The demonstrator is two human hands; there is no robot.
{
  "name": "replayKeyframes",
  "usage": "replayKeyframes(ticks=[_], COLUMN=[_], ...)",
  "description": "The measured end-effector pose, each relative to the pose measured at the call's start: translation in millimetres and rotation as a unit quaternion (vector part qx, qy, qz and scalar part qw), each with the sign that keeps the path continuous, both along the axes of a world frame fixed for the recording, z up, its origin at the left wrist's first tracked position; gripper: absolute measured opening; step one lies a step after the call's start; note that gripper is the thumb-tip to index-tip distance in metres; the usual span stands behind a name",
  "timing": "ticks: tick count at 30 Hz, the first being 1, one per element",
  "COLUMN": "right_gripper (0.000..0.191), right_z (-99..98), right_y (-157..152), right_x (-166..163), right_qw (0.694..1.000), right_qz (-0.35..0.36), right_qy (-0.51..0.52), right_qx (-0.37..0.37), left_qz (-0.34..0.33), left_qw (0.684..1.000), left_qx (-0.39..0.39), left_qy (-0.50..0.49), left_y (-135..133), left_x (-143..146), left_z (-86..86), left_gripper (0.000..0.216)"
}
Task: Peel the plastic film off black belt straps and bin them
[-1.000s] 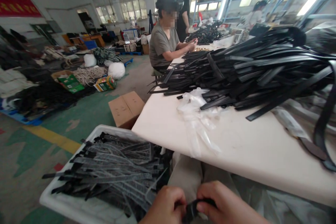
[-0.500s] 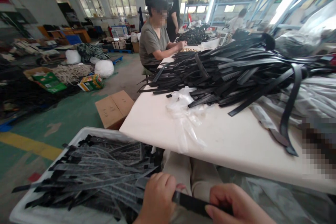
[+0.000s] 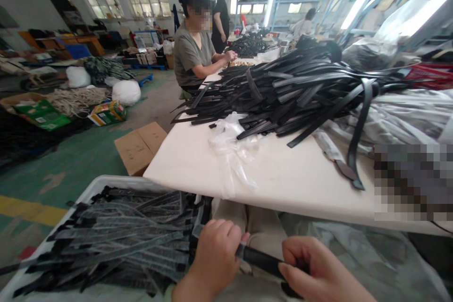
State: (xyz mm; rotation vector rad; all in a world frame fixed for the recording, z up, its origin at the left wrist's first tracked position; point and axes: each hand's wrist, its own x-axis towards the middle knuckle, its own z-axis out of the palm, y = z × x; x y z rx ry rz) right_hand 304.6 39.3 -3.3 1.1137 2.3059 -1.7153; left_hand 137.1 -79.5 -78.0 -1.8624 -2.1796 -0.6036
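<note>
My left hand [image 3: 214,252] and my right hand [image 3: 314,271] both grip one black strap [image 3: 260,259] low in the view, over my lap. The strap runs between the two hands, left end in the left fist. Just left of my left hand stands a white bin [image 3: 102,181] filled with several bagged black straps [image 3: 120,238]. Ahead lies a white table [image 3: 283,174] bearing a big heap of black straps [image 3: 300,89].
A crumpled clear plastic bag [image 3: 230,148] lies on the table near its left edge. A seated person [image 3: 193,49] works at the far end, another person stands behind. A cardboard box [image 3: 139,146] sits on the green floor, with sacks and goods farther left.
My hands have drawn apart, so the bunched strap is now stretched out between them. The view has shifted right and slightly down.
</note>
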Motion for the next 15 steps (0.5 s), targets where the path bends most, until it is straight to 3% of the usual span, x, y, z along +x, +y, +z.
replayKeyframes(ticks=[7,15], right_gripper=[0.024,0.04], right_z=[-25.2,-54.9], right_y=[-1.2,-2.1], right_x=[-9.8,-11.5], right_qw=[0.995,0.971], right_qz=[-0.018,-0.004], right_qy=[0.031,0.091], right_qx=[-0.09,-0.221], left_qz=[-0.02,-0.073], left_qw=[0.999,0.996], left_qx=[0.034,0.042], left_qy=[-0.002,0.019], left_y=[23.9,27.3], left_x=[17.9,31.2], left_z=[-6.9,-8.2], left_gripper=[0.031,0.046])
